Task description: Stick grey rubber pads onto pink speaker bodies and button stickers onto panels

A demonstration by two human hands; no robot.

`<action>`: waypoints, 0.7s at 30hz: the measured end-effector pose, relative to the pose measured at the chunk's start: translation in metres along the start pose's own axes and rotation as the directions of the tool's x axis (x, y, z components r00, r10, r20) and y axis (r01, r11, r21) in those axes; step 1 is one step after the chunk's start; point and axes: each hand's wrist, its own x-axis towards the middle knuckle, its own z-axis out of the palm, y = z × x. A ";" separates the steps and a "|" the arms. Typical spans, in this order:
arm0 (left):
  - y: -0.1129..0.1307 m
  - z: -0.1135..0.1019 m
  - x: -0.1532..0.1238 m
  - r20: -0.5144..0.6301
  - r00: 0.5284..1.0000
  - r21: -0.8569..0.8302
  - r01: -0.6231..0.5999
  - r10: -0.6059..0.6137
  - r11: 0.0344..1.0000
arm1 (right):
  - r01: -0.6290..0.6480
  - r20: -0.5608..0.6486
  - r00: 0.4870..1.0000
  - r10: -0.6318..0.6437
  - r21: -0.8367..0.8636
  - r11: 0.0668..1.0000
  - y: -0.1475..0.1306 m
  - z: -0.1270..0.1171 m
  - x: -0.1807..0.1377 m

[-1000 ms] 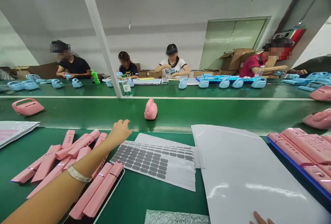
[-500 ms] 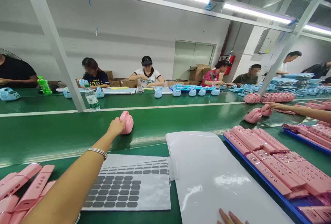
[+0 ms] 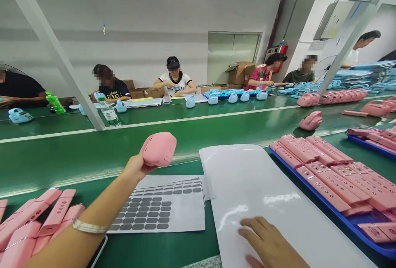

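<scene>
My left hand (image 3: 140, 168) is closed around a rounded pink plastic casing (image 3: 161, 149), held up over the near edge of the green belt. Its smooth side faces me; my fingers are partly hidden behind it. Below it lie white sticker sheets (image 3: 185, 214) with rows of grey rounded labels. My right hand (image 3: 262, 237) is open, fingers spread, low over the glossy white sheet (image 3: 241, 173); whether it touches the sheet I cannot tell.
A blue tray (image 3: 334, 235) of pink parts stands at right, and loose pink parts (image 3: 58, 214) lie at left. Another pink casing (image 3: 311, 121) sits on the belt (image 3: 77, 152). Beyond are a water bottle (image 3: 109, 112), blue casings (image 3: 190, 101), a slanted post (image 3: 68, 66) and several seated people.
My left hand has lifted the pink casing off the belt, turned it and brought it nearer. My right hand has come further into view over the white sheet. A co-worker's hand at right has left.
</scene>
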 end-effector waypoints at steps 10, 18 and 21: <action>-0.048 -0.058 -0.137 0.079 0.987 -0.304 0.157 -0.140 0.939 | -0.110 0.079 0.993 0.090 0.311 0.944 -0.102 0.044 0.170; -0.086 -0.089 -0.119 0.087 0.981 -0.511 0.192 -0.172 0.838 | -0.134 0.024 0.991 0.131 0.192 0.972 -0.103 0.073 0.166; -0.086 -0.085 -0.117 0.117 0.971 -0.510 0.240 -0.209 0.826 | -0.132 0.013 0.991 0.132 0.196 0.972 -0.104 0.076 0.167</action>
